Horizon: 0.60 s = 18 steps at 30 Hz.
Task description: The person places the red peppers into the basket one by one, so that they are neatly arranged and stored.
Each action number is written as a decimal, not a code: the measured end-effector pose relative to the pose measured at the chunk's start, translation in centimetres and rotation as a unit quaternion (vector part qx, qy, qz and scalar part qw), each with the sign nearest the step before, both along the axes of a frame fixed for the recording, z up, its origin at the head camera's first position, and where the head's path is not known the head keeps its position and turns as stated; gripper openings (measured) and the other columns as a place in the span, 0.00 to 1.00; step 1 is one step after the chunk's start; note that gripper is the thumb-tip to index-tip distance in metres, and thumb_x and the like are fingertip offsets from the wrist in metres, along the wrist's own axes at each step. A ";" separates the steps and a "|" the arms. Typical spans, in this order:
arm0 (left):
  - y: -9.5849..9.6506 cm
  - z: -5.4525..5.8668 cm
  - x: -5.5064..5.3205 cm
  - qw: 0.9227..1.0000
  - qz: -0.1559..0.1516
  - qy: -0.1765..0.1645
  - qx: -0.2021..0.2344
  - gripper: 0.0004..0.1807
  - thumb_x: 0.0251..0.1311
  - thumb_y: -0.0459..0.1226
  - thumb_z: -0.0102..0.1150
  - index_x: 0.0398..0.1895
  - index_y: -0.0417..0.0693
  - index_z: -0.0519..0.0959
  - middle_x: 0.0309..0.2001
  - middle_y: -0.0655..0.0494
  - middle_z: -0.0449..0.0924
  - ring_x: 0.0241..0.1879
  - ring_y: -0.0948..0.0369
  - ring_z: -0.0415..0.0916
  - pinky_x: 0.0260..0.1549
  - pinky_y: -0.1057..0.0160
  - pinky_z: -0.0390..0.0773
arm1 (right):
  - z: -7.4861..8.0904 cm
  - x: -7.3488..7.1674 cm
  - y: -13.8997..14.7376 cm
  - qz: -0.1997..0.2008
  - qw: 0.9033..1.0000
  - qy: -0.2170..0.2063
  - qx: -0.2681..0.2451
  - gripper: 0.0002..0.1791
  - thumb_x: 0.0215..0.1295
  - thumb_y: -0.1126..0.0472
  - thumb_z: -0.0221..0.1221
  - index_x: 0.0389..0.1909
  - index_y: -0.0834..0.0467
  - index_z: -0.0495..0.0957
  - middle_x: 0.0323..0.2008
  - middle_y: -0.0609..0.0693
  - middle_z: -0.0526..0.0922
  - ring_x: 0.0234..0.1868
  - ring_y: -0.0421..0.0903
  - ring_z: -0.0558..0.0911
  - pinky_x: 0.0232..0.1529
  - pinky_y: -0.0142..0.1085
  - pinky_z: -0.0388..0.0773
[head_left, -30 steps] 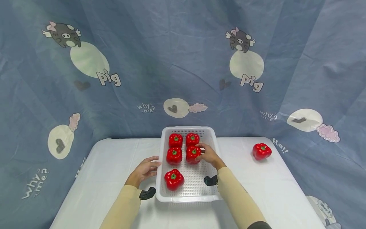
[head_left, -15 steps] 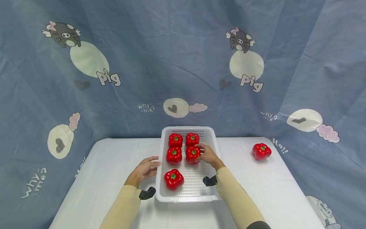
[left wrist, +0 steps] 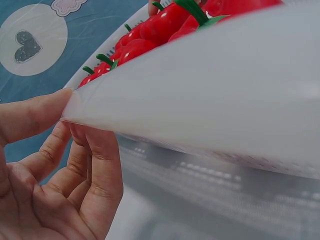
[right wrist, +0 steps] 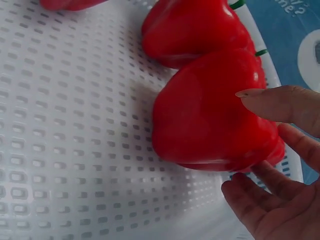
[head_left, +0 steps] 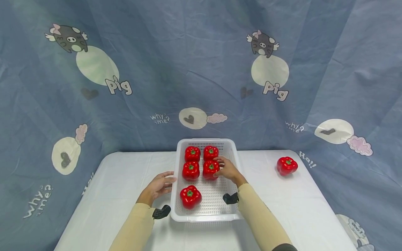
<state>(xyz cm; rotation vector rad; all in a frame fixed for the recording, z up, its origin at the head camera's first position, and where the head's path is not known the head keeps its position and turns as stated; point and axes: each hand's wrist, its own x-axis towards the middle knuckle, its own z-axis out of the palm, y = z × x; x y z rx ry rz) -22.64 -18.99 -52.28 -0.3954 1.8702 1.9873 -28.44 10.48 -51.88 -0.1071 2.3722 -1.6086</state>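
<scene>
A white perforated plastic basket [head_left: 216, 205] holds several red bell peppers with green stems. My left hand [head_left: 161, 184] is at its left side; in the left wrist view that hand [left wrist: 65, 165] pinches the rim, thumb above and fingers underneath. With my right hand [head_left: 229, 170] I grip a red bell pepper [head_left: 209, 170], second from the back in the right-hand column. In the right wrist view the thumb [right wrist: 280, 104] presses on that pepper's side [right wrist: 210, 110], while the other fingers reach round behind it, partly hidden. A separate bell pepper [head_left: 190, 197] sits at the basket's front left.
One more red bell pepper [head_left: 287, 166] lies on the white table [head_left: 267, 195], far right of the basket. Behind the table hangs a blue cloth [head_left: 201, 69] with printed pigs. In the basket, perforated floor [head_left: 215, 198] shows right of the front pepper.
The pepper in my right hand has shifted very slightly left, and the hand with it. My left hand and the other peppers stay where they were.
</scene>
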 end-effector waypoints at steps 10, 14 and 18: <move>0.0 -0.1 0.1 1.000 0.005 -0.003 -0.010 0.27 0.60 0.32 0.60 0.63 0.38 0.68 0.53 0.42 0.77 0.44 0.53 0.79 0.44 0.54 0.82 | 1.0 0.9 1.3 0.011 1.000 0.022 0.006 0.37 0.47 0.72 0.68 0.62 0.60 0.70 0.62 0.62 0.70 0.63 0.63 0.68 0.59 0.55 0.71; 0.1 -0.2 0.0 1.000 0.007 -0.004 -0.011 0.26 0.60 0.32 0.60 0.63 0.38 0.69 0.53 0.42 0.78 0.44 0.54 0.80 0.44 0.54 0.83 | 1.3 1.2 1.9 0.024 1.000 0.018 -0.001 0.38 0.47 0.71 0.69 0.63 0.59 0.69 0.63 0.61 0.70 0.64 0.63 0.68 0.59 0.54 0.72; 0.0 -0.1 0.0 1.000 0.009 -0.006 -0.014 0.26 0.60 0.33 0.61 0.63 0.38 0.69 0.53 0.42 0.77 0.44 0.54 0.80 0.44 0.54 0.83 | 1.7 1.6 2.3 0.030 0.999 0.026 -0.012 0.38 0.49 0.71 0.69 0.64 0.59 0.68 0.63 0.61 0.70 0.64 0.63 0.68 0.61 0.53 0.70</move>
